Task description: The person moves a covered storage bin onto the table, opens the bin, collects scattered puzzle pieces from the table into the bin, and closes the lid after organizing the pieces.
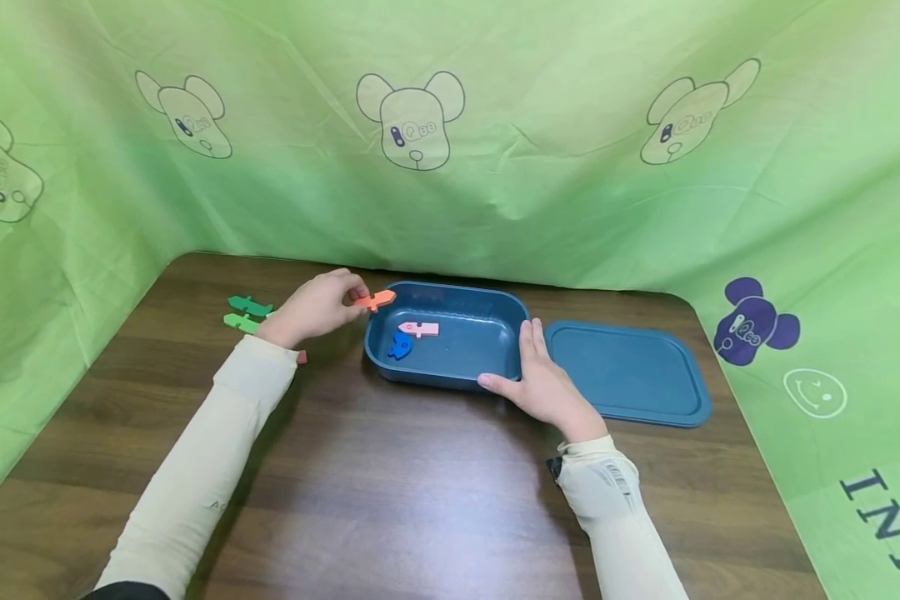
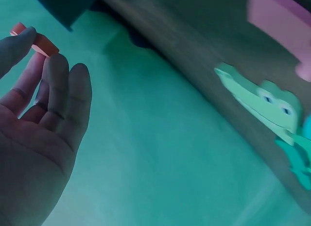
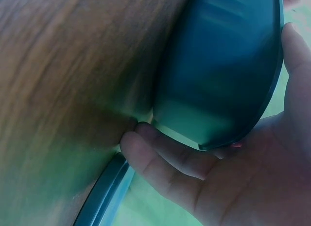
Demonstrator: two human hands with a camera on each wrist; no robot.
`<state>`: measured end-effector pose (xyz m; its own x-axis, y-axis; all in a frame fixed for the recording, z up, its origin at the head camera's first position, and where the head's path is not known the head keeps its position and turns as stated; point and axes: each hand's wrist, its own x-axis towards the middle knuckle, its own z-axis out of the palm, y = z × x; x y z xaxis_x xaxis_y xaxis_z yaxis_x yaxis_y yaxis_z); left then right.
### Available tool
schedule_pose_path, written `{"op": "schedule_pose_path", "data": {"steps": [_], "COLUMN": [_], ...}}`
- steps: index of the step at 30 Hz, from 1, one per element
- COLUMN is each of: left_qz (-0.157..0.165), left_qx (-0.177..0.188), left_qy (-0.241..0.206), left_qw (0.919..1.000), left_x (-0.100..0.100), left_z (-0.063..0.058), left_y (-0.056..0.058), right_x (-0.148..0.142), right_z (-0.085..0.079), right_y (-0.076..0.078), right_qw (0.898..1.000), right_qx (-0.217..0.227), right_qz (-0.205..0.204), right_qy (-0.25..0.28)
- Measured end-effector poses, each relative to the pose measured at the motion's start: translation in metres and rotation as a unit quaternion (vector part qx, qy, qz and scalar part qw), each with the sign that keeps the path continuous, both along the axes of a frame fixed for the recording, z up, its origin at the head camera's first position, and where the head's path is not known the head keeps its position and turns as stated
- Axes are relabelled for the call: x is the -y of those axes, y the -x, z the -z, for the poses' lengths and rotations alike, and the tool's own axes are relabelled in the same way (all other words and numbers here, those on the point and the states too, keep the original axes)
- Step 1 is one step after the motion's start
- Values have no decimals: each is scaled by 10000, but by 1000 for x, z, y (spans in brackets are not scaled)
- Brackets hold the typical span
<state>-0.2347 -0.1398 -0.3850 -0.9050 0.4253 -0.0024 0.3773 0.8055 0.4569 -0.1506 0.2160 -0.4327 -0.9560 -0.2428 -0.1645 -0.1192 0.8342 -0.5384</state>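
Observation:
My left hand [image 1: 317,308] pinches a flat orange piece [image 1: 381,299] with a pointed end between thumb and fingertips. It overlaps the far left rim of a blue rectangular box [image 1: 442,379]. Inside the box, toward its left, lie a pink pointed piece [image 1: 424,329] and a small blue piece [image 1: 400,345]. At the box's right end, my right hand [image 1: 547,388] spans the near corner, its fingers fairly straight along the outer wall and its thumb by the front rim. The right wrist view has those fingers [image 3: 160,170] against the wall.
Right of the box lies its blue lid [image 1: 630,371]. Green [image 1: 251,306] and light green [image 1: 238,322] pieces lie at the back left, one with a crocodile head [image 2: 265,102]. A reddish piece [image 1: 302,357] shows beside the left forearm. Green cloth [image 1: 555,225] hangs behind the table.

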Motion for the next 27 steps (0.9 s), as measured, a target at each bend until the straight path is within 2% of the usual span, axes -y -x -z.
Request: {"op": "schedule_pose_path", "data": {"steps": [10,16,27], "left_qz": [320,332,351], "left_qx": [84,31,53], "left_qy": [93,465,931], "left_qw": [9994,9984,9950], "left_x": [-30,-35,-51], "left_z": [-5,-5,-18], "left_y": [4,4,5], "right_x": [1,2,0], "right_z": [0,-1,-1], "right_y": [1,1,1], "right_qw": [10000,10000,10000], "right_qx": [5,7,27], "right_qz": [35,26,39], "right_qy": [-3,-16,-4]}}
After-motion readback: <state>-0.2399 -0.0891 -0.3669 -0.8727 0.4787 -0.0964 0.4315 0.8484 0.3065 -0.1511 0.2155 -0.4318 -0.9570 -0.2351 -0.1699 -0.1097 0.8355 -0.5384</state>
